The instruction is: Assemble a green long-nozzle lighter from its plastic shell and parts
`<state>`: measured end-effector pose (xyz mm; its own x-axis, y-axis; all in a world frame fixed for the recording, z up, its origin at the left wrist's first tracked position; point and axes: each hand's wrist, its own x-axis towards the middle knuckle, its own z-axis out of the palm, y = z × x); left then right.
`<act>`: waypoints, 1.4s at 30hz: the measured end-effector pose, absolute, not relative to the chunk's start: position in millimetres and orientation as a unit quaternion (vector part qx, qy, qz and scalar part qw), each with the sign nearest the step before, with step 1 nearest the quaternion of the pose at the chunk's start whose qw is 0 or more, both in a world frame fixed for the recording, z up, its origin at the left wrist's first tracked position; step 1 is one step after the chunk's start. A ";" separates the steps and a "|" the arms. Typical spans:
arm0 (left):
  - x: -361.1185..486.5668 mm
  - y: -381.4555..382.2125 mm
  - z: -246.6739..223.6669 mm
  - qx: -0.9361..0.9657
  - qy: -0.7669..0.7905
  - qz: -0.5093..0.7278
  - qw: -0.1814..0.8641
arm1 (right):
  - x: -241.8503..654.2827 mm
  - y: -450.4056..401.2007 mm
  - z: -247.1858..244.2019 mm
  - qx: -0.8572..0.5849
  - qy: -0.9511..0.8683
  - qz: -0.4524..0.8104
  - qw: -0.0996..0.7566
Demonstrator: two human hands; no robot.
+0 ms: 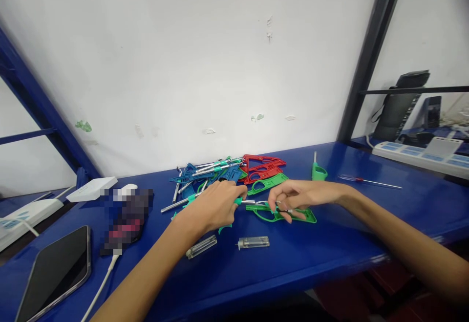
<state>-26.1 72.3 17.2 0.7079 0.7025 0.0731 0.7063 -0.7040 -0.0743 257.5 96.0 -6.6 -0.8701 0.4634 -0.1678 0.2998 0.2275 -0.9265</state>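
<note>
My left hand is closed around a metal tube with teal plastic on it. Thin wires run from the tube's right end to my right hand, whose fingers pinch a small teal and black part. Under my right hand lies a green handle shell. Behind it are another green shell and red shells. A pile of metal tubes and blue plastic parts is behind my left hand. Two clear fuel tanks, one flat in front and one tilted, lie nearer the front edge.
An assembled green lighter stands at the back right, near a screwdriver. On the left are a phone, a cable, a white box and a power strip. Another power strip lies far right.
</note>
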 end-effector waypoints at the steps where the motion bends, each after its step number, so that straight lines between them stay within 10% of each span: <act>1: -26.1 71.5 17.7 -0.923 -0.381 -0.021 0.048 | 257.2 95.4 -6.1 -0.244 -0.780 0.572 0.072; 42: -0.9 54.3 14.3 -0.932 -0.333 0.042 0.139 | 275.8 91.4 7.6 -0.302 -0.773 0.558 0.028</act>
